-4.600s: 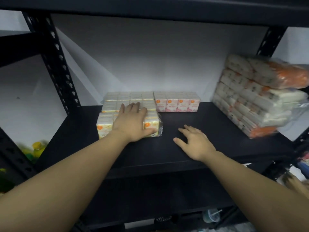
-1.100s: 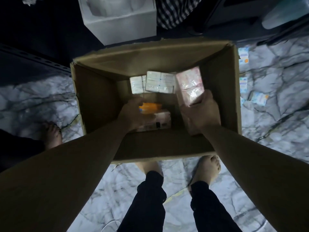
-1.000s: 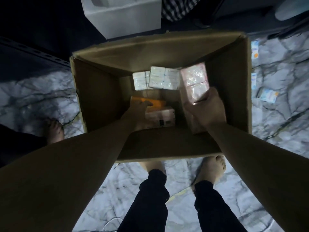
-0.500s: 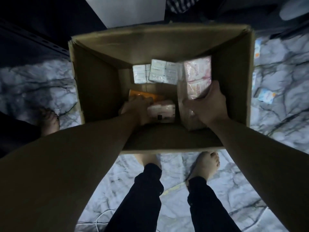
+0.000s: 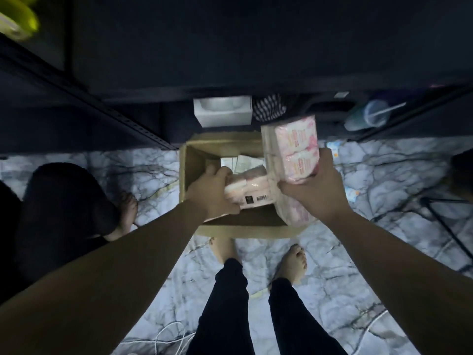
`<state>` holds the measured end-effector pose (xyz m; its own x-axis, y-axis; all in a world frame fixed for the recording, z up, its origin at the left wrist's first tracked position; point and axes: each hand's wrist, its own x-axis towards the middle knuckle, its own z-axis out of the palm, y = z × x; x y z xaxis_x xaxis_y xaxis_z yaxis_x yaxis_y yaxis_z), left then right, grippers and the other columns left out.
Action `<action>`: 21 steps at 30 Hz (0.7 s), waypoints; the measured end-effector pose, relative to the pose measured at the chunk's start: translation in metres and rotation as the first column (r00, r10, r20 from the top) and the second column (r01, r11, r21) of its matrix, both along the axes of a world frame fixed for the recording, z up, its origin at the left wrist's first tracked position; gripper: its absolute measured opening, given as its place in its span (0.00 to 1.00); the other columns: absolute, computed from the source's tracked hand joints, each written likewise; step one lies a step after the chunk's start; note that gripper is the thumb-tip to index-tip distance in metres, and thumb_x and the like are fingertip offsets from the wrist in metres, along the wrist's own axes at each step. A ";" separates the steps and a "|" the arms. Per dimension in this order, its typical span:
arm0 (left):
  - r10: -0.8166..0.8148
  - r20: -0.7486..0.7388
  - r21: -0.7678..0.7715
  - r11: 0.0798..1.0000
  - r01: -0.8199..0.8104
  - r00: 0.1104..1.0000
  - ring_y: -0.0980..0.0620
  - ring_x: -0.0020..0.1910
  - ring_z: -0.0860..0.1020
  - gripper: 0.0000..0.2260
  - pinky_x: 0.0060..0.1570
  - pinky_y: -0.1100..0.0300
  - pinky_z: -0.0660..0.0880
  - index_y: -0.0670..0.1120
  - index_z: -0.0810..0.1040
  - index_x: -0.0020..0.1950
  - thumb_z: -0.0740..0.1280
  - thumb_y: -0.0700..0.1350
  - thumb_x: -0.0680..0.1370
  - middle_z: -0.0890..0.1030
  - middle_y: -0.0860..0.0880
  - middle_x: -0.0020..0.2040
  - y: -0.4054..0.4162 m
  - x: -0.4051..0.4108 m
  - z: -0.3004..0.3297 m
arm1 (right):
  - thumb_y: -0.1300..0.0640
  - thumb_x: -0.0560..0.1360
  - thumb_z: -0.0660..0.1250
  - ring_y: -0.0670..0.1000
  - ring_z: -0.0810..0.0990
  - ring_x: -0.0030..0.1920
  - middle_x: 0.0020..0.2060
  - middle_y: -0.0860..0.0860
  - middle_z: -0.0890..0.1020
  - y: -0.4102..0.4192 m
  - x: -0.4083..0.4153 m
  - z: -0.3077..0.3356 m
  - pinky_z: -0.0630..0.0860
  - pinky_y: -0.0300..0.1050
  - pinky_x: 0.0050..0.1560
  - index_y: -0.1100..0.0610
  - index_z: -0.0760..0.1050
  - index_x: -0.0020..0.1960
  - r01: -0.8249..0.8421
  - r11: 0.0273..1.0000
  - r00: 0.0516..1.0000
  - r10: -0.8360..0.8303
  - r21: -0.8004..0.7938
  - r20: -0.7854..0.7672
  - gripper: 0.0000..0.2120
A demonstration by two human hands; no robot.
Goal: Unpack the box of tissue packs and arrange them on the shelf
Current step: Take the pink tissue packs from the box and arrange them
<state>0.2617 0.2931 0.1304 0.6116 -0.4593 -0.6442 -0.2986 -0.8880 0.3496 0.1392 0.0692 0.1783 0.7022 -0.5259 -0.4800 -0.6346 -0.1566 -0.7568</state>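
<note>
Left hand (image 5: 213,193) grips pack (image 5: 252,190); right hand (image 5: 316,190) grips pink bundle (image 5: 294,149). Box (image 5: 194,160) interior largely hidden behind both.

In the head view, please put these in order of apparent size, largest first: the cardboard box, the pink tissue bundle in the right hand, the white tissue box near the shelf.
1. cardboard box
2. pink tissue bundle, held by the right hand; it is raised nearer the camera, so its true size is unsure
3. white tissue box
</note>
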 end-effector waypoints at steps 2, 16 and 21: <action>-0.008 0.035 0.015 1.000 0.007 0.999 0.43 0.57 0.78 0.47 0.53 0.49 0.79 0.52 0.70 0.73 0.72 0.64 0.55 0.69 0.49 0.62 0.000 -0.009 0.046 | 0.56 0.63 0.85 0.35 0.81 0.45 0.48 0.41 0.82 -0.006 -0.010 0.044 0.77 0.32 0.40 0.46 0.68 0.56 -0.008 1.000 1.000 0.008 0.007 0.006 0.31; 0.110 0.335 -0.154 0.986 -0.061 0.936 0.49 0.57 0.76 0.38 0.56 0.51 0.76 0.55 0.74 0.68 0.75 0.64 0.59 0.78 0.52 0.57 0.007 -0.084 0.260 | 0.50 0.59 0.85 0.41 0.85 0.49 0.50 0.41 0.85 -0.039 -0.083 0.241 0.81 0.46 0.46 0.43 0.73 0.59 -0.124 0.992 0.981 0.127 -0.029 0.145 0.33; 0.103 0.461 -0.185 0.983 -0.018 0.881 0.50 0.56 0.73 0.39 0.56 0.48 0.75 0.57 0.72 0.69 0.69 0.67 0.59 0.75 0.55 0.55 0.001 -0.097 0.310 | 0.55 0.62 0.86 0.42 0.83 0.48 0.49 0.41 0.84 -0.049 -0.096 0.280 0.78 0.44 0.43 0.45 0.74 0.58 -0.099 0.991 0.967 0.116 -0.085 0.228 0.31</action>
<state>0.1650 0.2940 0.4404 0.8513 -0.4884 -0.1919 -0.4126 -0.8489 0.3303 0.0430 0.0200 0.4582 0.8443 -0.4683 -0.2604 -0.4192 -0.2745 -0.8654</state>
